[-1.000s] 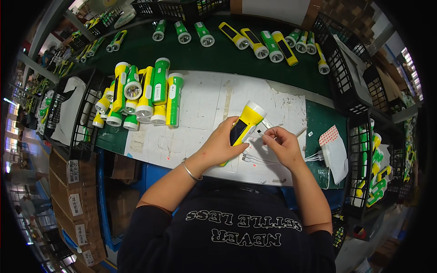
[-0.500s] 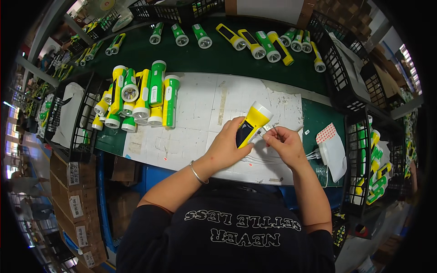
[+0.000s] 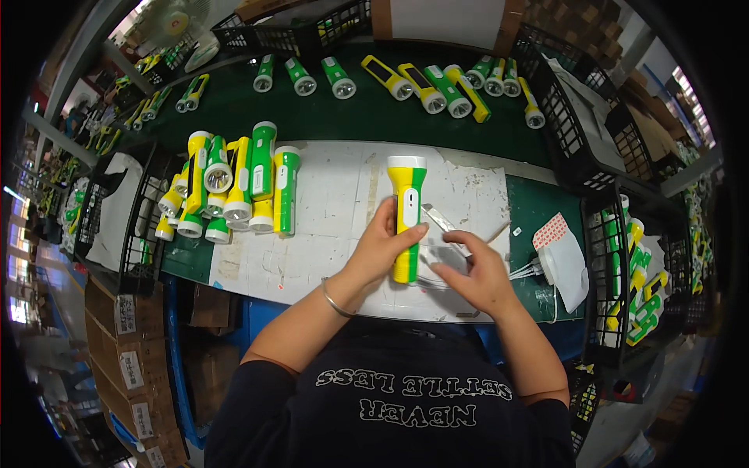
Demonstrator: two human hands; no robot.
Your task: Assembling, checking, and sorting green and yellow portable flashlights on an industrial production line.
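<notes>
My left hand [image 3: 376, 248] grips a flashlight [image 3: 409, 210] with a white head, a yellow side and a green side; it stands nearly upright in the hand, head away from me, a white switch panel facing up. My right hand [image 3: 477, 277] is just right of it, fingers apart and curved, with nothing clearly held. Beyond those fingers lies a narrow grey-white strip [image 3: 439, 221], its kind unclear. White cables [image 3: 521, 271] run under the right hand. At the left, several green and yellow flashlights [image 3: 240, 179] lie piled on the white board [image 3: 331, 226].
A row of flashlights [image 3: 433, 90] lies along the far green table [image 3: 234, 117]. Black crates stand at left [image 3: 144, 203] and right [image 3: 605, 273], the right one holding more flashlights. A white round-ended piece [image 3: 563, 273] with red-dotted paper lies at the right.
The flashlight has been turned from its solar-panel side to its switch side and drawn slightly left and nearer. My right fingers, pinched by the flashlight before, have spread and moved down.
</notes>
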